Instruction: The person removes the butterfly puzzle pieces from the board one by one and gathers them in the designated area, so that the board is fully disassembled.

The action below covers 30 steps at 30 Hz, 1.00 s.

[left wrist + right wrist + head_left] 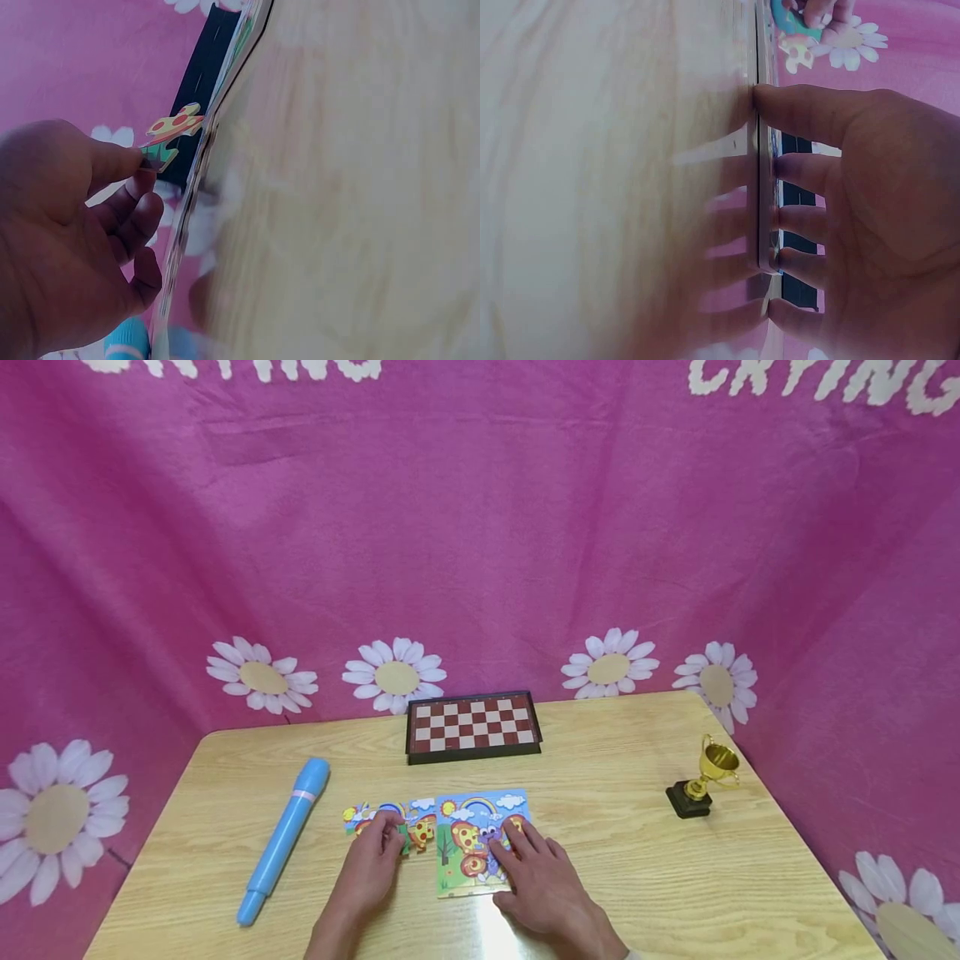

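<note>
A jigsaw puzzle board (461, 881) with a rainbow, sun and cartoon butterfly picture lies at the table's front middle. My right hand (543, 877) rests on its right side, fingers extended over the picture; in the right wrist view the thumb (802, 109) touches the board's near edge. My left hand (367, 864) is just left of the board. Between thumb and fingers it pinches a puzzle piece (159, 154), yellow with red spots and green below, tilted up from the table. Under and behind that hand lie other puzzle pieces (423, 806), partly hidden by the fingers.
Behind the puzzle stands a red and white checkered game board (474, 725) in a black frame. A blue tube-like stick (285, 839) lies at the left. At the right is a gold trophy cup (705, 777) on a black base. Pink cloth (480, 543) hangs around the table.
</note>
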Tool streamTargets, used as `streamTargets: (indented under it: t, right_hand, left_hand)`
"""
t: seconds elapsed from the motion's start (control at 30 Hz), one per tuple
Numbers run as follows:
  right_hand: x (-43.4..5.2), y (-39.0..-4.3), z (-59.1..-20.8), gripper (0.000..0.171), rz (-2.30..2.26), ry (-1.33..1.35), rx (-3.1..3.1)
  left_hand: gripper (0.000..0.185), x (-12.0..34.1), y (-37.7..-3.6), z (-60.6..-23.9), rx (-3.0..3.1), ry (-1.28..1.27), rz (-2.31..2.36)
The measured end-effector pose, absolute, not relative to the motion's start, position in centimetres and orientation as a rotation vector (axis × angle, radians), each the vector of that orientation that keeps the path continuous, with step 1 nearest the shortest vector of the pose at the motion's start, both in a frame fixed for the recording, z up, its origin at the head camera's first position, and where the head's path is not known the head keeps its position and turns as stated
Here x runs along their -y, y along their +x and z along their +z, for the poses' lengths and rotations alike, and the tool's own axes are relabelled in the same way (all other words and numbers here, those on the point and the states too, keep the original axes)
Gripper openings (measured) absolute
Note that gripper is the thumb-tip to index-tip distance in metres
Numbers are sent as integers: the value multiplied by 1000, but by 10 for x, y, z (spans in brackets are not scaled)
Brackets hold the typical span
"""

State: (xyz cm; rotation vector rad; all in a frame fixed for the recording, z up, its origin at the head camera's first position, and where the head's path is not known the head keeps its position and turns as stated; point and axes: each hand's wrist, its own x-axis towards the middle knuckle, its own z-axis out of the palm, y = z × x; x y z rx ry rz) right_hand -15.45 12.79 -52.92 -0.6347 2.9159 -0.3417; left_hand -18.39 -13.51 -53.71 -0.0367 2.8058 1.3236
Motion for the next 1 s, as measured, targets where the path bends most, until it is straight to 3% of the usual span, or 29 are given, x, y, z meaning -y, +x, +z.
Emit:
streamTargets:
  t: [1.0]
  right_hand:
    - [-128,-156,-531,67,-353,-615,-2870]
  left_hand:
    - [28,192,-176,-531,-2908,-244,1033]
